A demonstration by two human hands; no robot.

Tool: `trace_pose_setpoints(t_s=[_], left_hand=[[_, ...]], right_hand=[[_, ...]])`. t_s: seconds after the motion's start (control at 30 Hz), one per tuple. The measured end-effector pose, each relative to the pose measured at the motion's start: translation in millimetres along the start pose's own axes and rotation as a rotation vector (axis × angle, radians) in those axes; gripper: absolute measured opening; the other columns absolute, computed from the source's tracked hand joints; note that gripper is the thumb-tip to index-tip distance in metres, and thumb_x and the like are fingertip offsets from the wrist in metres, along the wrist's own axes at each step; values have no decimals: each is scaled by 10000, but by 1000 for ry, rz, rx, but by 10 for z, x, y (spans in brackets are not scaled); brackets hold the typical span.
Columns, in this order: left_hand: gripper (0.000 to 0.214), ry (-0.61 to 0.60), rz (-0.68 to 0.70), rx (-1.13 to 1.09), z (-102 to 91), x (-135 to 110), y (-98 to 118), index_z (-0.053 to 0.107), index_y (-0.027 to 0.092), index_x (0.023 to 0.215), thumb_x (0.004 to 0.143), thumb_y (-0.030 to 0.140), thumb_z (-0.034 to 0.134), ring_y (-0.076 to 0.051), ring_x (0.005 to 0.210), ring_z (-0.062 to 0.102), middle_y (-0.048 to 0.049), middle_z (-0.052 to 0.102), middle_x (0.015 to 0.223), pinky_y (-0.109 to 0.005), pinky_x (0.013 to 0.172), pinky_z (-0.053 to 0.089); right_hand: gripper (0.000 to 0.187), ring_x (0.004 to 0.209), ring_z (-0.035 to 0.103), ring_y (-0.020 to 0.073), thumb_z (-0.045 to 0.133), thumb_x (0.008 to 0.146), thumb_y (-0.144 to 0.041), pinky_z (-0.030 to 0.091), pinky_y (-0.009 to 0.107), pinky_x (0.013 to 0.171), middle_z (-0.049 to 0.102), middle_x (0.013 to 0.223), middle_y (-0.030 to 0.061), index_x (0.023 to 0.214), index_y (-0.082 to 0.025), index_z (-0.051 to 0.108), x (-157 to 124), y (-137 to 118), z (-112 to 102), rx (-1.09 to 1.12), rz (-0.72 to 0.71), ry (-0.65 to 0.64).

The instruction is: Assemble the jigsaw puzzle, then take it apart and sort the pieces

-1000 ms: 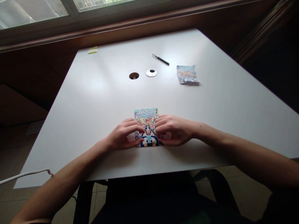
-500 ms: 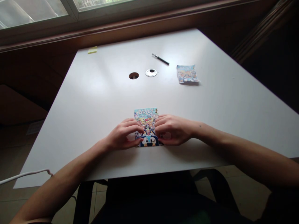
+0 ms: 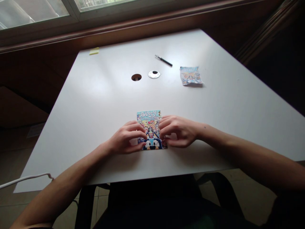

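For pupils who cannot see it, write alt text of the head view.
A left hand and right hand curl at opposite sides of a colourful Bluey picture on a white table. Farther back lie a black pen and a wrinkled printed sheet.

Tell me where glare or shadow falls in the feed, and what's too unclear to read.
Head view: pale glare on the white table left of the round hole; head view: soft shadows below the left grip and right grip; head view: the line under the printed picture's title is too small to read.
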State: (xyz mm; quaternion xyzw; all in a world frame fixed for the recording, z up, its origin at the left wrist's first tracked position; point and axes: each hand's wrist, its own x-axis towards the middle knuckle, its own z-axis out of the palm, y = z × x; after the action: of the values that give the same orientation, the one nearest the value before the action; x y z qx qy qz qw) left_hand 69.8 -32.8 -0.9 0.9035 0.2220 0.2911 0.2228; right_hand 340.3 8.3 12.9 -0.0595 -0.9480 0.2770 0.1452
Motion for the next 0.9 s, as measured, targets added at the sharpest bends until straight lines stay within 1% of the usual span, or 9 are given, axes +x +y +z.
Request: trace_pose_setpoints(t_s=[0.1, 0.17, 0.27, 0.37, 0.5, 0.77, 0.83, 0.9], left_hand=[[193, -60, 16, 66, -9, -9, 31, 699, 234, 1000, 808, 247, 680, -203, 912, 596, -70, 670, 987, -383, 872, 503], [289, -112, 24, 124, -2, -18, 56, 705, 259, 1077, 790, 297, 695, -238, 1005, 569, -80, 652, 1083, -416, 926, 480], [439, -198, 36, 197, 25, -32, 84, 672, 307, 1205, 773, 375, 712, -301, 1168, 500, -85, 601, 1262, -470, 1010, 427], [486, -244, 41, 238, 44, -38, 94, 645, 315, 1249, 777, 412, 711, -337, 1257, 447, -89, 558, 1358, -498, 1048, 386], [496, -241, 61, 254, 45, -28, 98, 631, 297, 1262, 789, 427, 700, -339, 1271, 445, -100, 555, 1375, -497, 1046, 377], [485, -254, 77, 239, 52, -13, 89, 621, 282, 1248, 783, 391, 702, -320, 1241, 494, -95, 599, 1328, -486, 1042, 397], [506, -232, 71, 224, 37, -28, 65, 607, 281, 1263, 781, 404, 704, -321, 1239, 494, -98, 592, 1334, -491, 1042, 407], [540, -166, 24, 218, 28, -28, 56, 583, 272, 1292, 787, 426, 697, -329, 1261, 477, -105, 577, 1350, -503, 1058, 405]], right_hand=[[126, 634, 476, 146, 512, 811, -153, 402, 298, 704, 552, 652, 7, 746, -200, 610, -13, 3, 11, 31, -17, -19], [144, 619, 498, 142, 513, 793, -132, 405, 294, 702, 586, 652, 8, 774, -198, 639, -16, -1, 25, 43, -25, -34], [149, 606, 527, 143, 526, 779, -125, 408, 294, 702, 624, 651, 9, 781, -203, 653, -11, -19, 35, 24, -22, -43], [141, 601, 539, 146, 533, 768, -129, 407, 296, 701, 634, 647, 9, 773, -208, 650, -6, -34, 39, -12, -18, -45], [160, 608, 540, 150, 525, 759, -134, 405, 295, 688, 630, 650, 10, 807, -208, 658, -6, -30, 50, -18, -24, -44], [143, 578, 505, 136, 515, 754, -160, 395, 293, 654, 606, 640, -1, 784, -208, 647, -7, -34, 46, -48, -25, -34], [139, 569, 485, 127, 509, 775, -164, 387, 281, 632, 588, 631, -9, 788, -206, 642, -14, -13, 62, -51, 2, 25], [141, 548, 456, 115, 507, 787, -156, 375, 267, 603, 563, 610, -21, 787, -200, 642, -20, 32, 89, -79, 84, 180]])
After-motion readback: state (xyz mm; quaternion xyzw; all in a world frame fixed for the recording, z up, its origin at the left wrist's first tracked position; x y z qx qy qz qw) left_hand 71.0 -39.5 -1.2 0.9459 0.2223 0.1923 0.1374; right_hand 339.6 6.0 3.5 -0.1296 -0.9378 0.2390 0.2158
